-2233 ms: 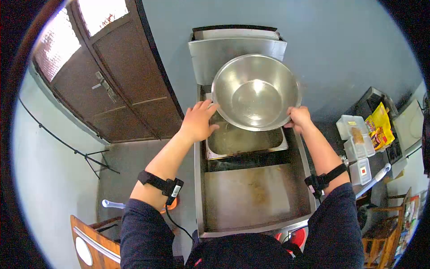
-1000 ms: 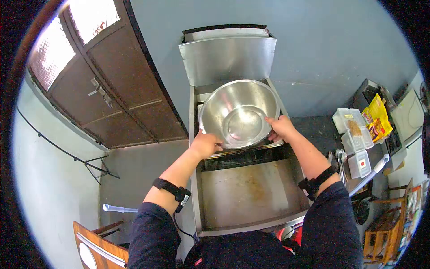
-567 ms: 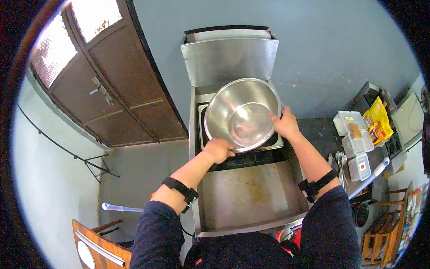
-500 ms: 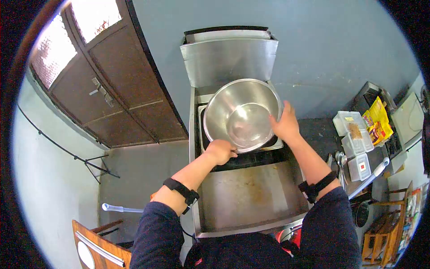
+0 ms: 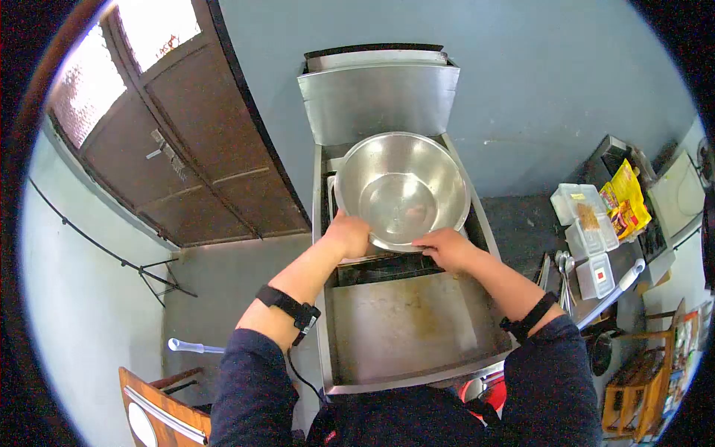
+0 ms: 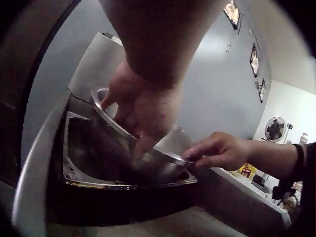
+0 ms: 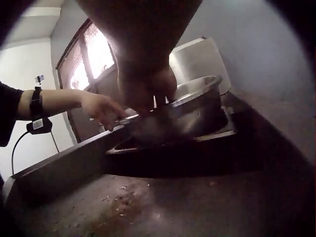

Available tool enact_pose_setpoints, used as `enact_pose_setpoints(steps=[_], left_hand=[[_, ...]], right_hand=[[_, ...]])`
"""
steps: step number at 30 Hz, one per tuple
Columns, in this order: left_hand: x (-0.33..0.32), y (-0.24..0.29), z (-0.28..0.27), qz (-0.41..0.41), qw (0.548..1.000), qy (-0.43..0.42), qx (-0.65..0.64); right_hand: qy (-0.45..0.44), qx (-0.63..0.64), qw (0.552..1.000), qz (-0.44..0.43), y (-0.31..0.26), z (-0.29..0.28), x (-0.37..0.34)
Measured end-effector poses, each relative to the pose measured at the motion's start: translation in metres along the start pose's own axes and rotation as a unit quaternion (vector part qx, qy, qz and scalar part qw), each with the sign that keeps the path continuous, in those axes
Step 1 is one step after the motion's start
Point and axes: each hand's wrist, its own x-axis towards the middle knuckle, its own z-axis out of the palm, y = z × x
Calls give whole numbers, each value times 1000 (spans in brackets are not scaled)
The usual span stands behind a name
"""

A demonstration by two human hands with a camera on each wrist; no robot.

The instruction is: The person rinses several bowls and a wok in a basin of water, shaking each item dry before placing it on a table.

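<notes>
A wide steel bowl [image 5: 402, 186] stands over the metal pan [image 6: 74, 170] set in the back part of the steel counter [image 5: 410, 320]. At the bowl's near left rim, the left hand [image 5: 346, 235] grips the edge, its fingers spread over the rim in the left wrist view. The right hand [image 5: 449, 250] pinches the near rim, right of the left hand, thumb and fingers on either side. The bowl's inside looks bare, with a shiny round bottom. Its underside is mostly hidden in the head view.
Right of the counter lie spoons [image 5: 566, 272], clear plastic boxes [image 5: 588, 231] and a yellow packet [image 5: 627, 197]. A steel back panel [image 5: 380, 100] rises behind the bowl. Brown doors [image 5: 186, 149] stand at the left, a wooden chair [image 5: 167, 406] at the lower left.
The bowl has come down and nearer from its raised position onto the pan area. Lately the right hand let go of the right rim and moved to the near rim; the left hand shifted left.
</notes>
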Motion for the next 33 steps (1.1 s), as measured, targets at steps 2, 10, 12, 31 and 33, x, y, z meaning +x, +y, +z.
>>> enact_pose_setpoints(steps=[2,10,12,31,33], left_hand=[[4,2,0,17,999,22,44],[-6,38,-12,70,996,57,3],[-10,33,-5,78,990,88,-74],[6,46,-5,16,996,86,-4],[5,65,-4,38,995,57,-74]], right_hand=[[-22,-22,999,43,8,-1,0],[23,-130,990,42,-30,-6,-9],[-4,-212,974,76,-20,-11,-3],[-44,-331,940,70,-15,-42,-3],[-79,-335,939,29,-40,-31,1]])
